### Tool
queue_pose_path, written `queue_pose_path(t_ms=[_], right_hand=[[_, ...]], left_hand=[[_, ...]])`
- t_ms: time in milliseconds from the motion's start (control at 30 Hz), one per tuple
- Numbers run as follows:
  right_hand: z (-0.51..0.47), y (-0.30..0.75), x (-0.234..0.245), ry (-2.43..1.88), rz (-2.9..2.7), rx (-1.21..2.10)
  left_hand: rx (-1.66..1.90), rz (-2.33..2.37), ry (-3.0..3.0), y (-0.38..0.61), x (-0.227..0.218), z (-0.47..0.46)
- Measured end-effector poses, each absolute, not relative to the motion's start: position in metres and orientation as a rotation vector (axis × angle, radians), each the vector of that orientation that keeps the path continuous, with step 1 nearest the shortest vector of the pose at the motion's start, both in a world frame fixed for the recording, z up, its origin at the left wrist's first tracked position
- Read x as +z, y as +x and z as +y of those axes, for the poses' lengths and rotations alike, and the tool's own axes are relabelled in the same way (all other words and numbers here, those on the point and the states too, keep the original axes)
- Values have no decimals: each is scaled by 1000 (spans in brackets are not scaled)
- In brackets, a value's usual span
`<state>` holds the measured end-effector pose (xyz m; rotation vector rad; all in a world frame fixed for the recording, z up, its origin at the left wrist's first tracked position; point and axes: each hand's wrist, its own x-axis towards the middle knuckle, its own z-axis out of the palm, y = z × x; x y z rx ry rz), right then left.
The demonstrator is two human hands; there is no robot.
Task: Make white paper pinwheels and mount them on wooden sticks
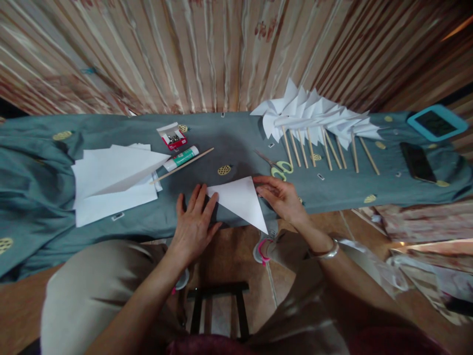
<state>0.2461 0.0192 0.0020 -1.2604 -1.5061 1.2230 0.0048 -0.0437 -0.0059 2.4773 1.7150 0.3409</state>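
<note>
While spread left hand (193,224) touches paper (238,198) at left corner | right hand (284,198) apart, its right edge, pinch unclear | advise: align edges

Smooth, matt paper triangle (240,199)

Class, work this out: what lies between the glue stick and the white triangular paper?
The head view shows a wooden stick, then green cloth up to the paper.

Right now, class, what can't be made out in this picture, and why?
Head view:
Print on the green tube: too small and blurred.
Sheet count in the paper stack: upper sheets hide lower ones.
Full shapes of the pinwheels: they overlap one another.
Part of the white triangle: hidden by the left hand.
</note>
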Motion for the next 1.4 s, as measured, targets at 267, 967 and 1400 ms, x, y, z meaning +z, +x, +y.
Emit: queue_pose_path(t_ms=[267, 967, 1400], right_hand=[[29, 241, -9, -1327, -1347, 1239], [32, 227, 11, -1213, -1255, 1500], [31, 224, 7, -1183, -1201, 1609]], left_hand=[[577, 1664, 2489, 12, 0, -41], [1047, 1446, 1951, 28, 10, -13], [1060, 1419, 1943, 28, 10, -15]])
